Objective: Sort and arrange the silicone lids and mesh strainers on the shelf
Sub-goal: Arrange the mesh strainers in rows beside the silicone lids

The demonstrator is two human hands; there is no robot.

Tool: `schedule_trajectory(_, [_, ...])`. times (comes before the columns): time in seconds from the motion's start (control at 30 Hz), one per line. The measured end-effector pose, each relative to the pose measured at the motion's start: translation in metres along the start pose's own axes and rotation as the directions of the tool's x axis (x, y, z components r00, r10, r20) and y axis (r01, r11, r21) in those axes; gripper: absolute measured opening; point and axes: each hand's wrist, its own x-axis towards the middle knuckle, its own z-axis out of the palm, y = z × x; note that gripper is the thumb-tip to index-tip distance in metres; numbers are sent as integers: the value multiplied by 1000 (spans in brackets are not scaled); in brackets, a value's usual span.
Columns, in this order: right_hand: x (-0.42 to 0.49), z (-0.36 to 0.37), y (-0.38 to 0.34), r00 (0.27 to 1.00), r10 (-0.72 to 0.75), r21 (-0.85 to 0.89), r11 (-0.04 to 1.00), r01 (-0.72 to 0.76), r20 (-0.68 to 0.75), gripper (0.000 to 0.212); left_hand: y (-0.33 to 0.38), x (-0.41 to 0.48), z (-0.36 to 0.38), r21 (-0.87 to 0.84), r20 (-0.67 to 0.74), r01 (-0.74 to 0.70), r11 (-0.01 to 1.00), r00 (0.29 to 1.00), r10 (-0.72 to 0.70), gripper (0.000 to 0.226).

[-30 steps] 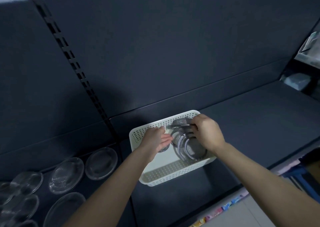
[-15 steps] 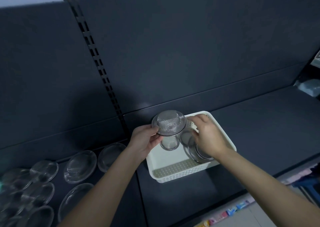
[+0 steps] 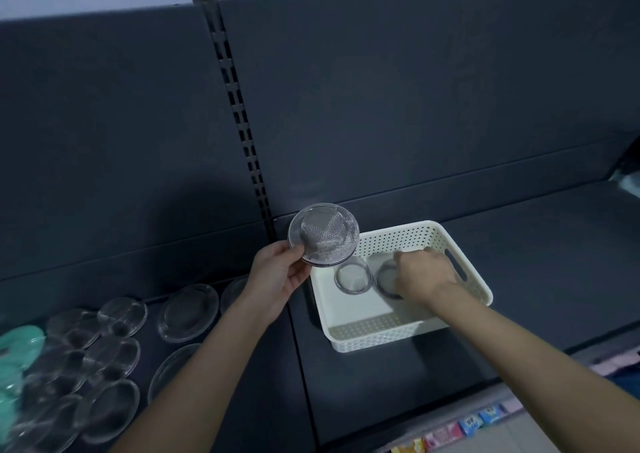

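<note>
Strainer point(image 3: 323, 234) in left hand point(image 3: 277, 276), fingers point(image 3: 295, 253) curled round

Nothing really readable in this one. The only print in sight is on the row of small colourful packets point(image 3: 464, 430) along the bottom right edge, just below the front of the shelf point(image 3: 519, 262). The blue ones have some white marks on them that look like characters, but they're too small and blurry to make out.
</note>
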Motion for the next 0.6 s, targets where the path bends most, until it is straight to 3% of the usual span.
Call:
schedule_trajectory(0.1, [-4, -11, 2, 1000, 15, -36, 999, -16, -21, 26, 0, -6, -6, -16, -2, -10, 1000, 1000, 10, 12])
schedule_trajectory(0.2, [-12, -28, 6, 989, 51, 5, 999, -51, -136, 10, 2, -12, -10, -26, 1, -26, 999, 1000, 26, 13])
schedule_trajectory(0.3, [-12, -43, 12, 952, 128, 188, 979, -77, -277, 10, 3, -19, -14, -41, -9, -37, 998, 999, 36, 15])
schedule_trajectory(0.37, [-11, -48, 13, 907, 157, 358, 934, -8, -390, 7, 3, -25, -17, -41, -26, -46, 998, 999, 45, 16])
schedule_trajectory(0.5, [-16, -58, 2, 873, 185, 658, 730, 185, -451, 21, 3, -38, -29, -64, -80, -69, 996, 995, 64, 16])
schedule_trajectory(0.57, [-17, -55, -11, 896, 204, 777, 594, 207, -394, 18, 5, -46, -40, -75, -112, -80, 994, 991, 72, 16])
schedule_trajectory(0.6, [-19, -53, -19, 920, 210, 856, 479, 198, -330, 12, 5, -50, -47, -85, -129, -89, 992, 989, 78, 17])
